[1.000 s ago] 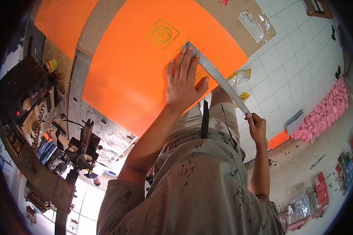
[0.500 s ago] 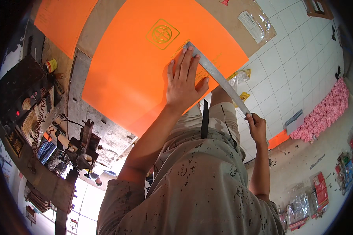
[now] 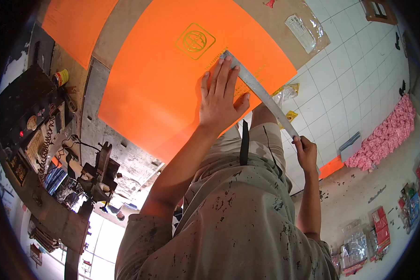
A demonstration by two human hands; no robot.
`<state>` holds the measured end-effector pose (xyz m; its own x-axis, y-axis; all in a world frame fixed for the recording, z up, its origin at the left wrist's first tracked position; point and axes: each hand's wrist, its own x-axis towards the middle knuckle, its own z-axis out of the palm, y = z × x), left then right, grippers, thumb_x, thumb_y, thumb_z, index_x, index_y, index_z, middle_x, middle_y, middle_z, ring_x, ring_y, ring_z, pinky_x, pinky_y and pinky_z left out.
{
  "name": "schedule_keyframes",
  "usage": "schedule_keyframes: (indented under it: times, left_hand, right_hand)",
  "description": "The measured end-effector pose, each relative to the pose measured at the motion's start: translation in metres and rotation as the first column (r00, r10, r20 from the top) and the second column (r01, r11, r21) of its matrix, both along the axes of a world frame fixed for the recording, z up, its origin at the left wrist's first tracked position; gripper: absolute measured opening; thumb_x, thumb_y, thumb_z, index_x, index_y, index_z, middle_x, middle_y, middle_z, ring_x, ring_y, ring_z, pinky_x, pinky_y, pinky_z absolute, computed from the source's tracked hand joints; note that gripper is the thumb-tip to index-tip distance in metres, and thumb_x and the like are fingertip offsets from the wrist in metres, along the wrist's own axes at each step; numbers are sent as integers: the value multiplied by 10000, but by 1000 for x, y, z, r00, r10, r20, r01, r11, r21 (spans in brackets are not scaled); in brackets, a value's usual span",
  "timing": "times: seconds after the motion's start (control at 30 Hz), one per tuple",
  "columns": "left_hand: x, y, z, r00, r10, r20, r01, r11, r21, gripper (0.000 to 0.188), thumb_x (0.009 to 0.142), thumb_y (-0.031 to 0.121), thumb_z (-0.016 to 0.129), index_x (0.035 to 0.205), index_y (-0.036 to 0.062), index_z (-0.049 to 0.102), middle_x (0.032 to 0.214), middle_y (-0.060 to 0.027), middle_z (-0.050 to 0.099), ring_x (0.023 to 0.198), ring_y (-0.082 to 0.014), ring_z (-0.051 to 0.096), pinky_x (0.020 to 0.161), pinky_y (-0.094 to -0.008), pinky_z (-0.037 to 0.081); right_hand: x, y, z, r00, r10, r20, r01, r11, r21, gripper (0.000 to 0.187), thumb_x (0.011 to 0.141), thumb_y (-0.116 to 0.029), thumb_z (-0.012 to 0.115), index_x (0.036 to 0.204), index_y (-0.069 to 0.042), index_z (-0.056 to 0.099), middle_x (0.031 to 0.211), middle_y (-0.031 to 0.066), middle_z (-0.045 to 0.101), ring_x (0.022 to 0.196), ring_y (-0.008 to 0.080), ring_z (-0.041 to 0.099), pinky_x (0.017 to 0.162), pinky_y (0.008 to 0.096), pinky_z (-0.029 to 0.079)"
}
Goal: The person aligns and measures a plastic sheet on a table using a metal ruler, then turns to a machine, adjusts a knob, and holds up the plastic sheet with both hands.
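A large orange sheet [image 3: 144, 88] with a gold emblem and gold print lies in front of me, its near edge curving toward my legs. Flat on it rests my left hand [image 3: 220, 100], fingers stretched out, the fingertips touching the far end of a steel ruler [image 3: 265, 97]. The ruler slants across the gold print and past the sheet's right edge. At its near end my right hand [image 3: 305, 151] is closed, thumb and fingers pinching the metal. Part of the print is hidden under the ruler and my left hand.
Another orange sheet [image 3: 77, 28] lies at the far left. A dark machine [image 3: 30, 112] with a coiled cord stands on the left. To the right are a tiled floor [image 3: 345, 84], clear plastic packaging [image 3: 287, 93] and a pink textured bundle [image 3: 382, 135]. Brown board [image 3: 277, 25] shows beyond the sheet.
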<state>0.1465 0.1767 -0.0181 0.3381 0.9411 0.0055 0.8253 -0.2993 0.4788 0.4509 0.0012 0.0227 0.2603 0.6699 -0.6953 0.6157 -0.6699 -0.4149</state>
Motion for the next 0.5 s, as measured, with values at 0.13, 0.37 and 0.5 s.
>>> schedule_keyframes:
  times: [0.13,0.37,0.5]
  left_hand:
    - [0,0,0,1000,3,13,-3,1000,14,726,851,356,714,1464,48,475,1616,-150,371,1500,-311,363,1176,-550,248]
    - [0,1,2,1000,1,10,-1,1000,-3,721,846,353,719,1454,45,484,1617,-149,367,1505,-311,355,1181,-546,244]
    - [0,1,0,1000,2,27,-2,1000,-1,724,847,356,721,1456,48,480,1622,-146,357,1512,-310,343,1184,-552,239]
  right_hand:
    - [2,-2,-2,1000,23,20,-23,1000,8,450,1027,-371,637,815,25,676,527,39,421,511,116,339,483,350,286]
    - [-1,1,1,1000,18,19,-19,999,27,442,1026,-360,640,816,27,675,530,45,422,515,115,336,484,347,289]
    - [1,0,0,1000,-3,-5,3,1000,4,447,1026,-366,639,825,30,682,532,46,426,524,107,337,487,344,289]
